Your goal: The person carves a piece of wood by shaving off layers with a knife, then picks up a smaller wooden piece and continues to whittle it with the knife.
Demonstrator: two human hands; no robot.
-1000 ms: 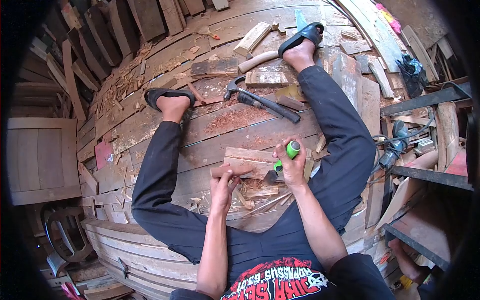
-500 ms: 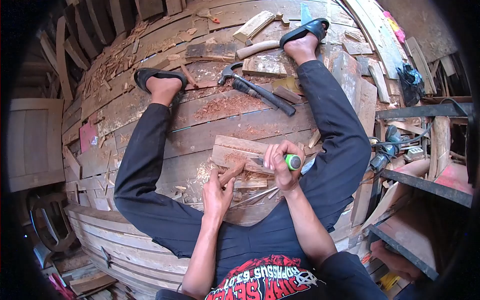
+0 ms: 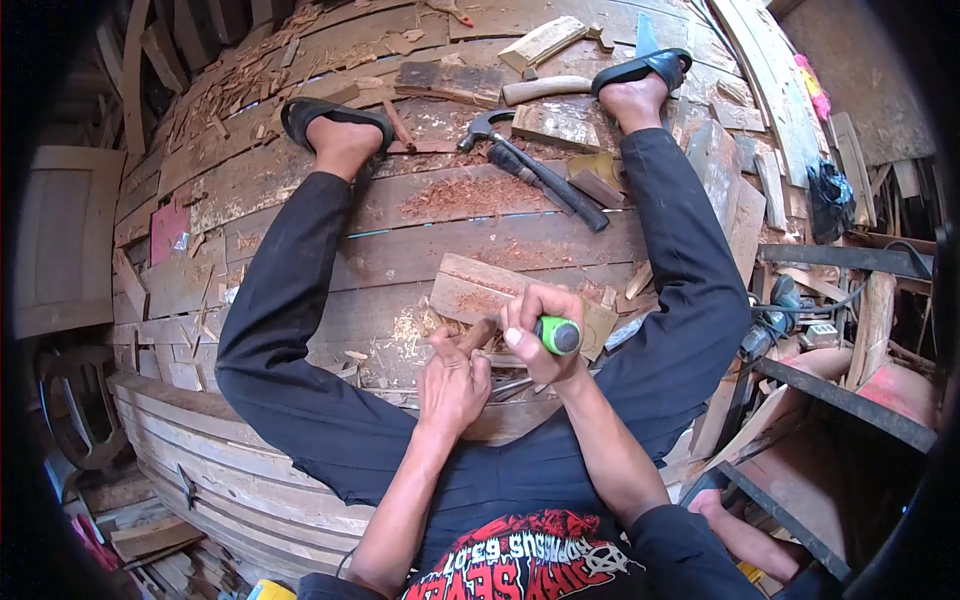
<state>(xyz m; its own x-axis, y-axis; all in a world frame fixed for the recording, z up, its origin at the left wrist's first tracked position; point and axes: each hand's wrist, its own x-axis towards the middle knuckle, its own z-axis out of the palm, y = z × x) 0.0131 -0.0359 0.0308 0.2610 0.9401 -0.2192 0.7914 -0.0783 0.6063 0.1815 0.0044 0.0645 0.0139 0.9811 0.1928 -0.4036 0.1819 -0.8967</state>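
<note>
My left hand (image 3: 452, 388) is closed around a small reddish-brown piece of wood (image 3: 480, 334), its end sticking out past the fingers. Close beside it, my right hand (image 3: 545, 335) grips a chisel (image 3: 558, 336) by its green and black handle, the butt end turned up toward me. The chisel's blade is hidden by the hand. Beneath both hands lies a flat wooden board (image 3: 475, 288) with reddish shavings on it. Pale shavings (image 3: 415, 328) are scattered left of the board, and thin metal rods or tools (image 3: 512, 388) lie partly covered below the right hand.
Farther out lie a claw hammer (image 3: 545, 172), a dark-handled tool (image 3: 520, 165) and wood offcuts (image 3: 556, 128). My legs are spread on either side. At right are a power tool (image 3: 775, 318) and a dark-edged stand (image 3: 850, 400). Another person's bare limb (image 3: 750, 535) shows at lower right.
The view has shifted, so the floor items appear farther right. My right hand has moved left and tilted, turning the chisel handle's end toward me. My left hand has turned around the wood piece.
</note>
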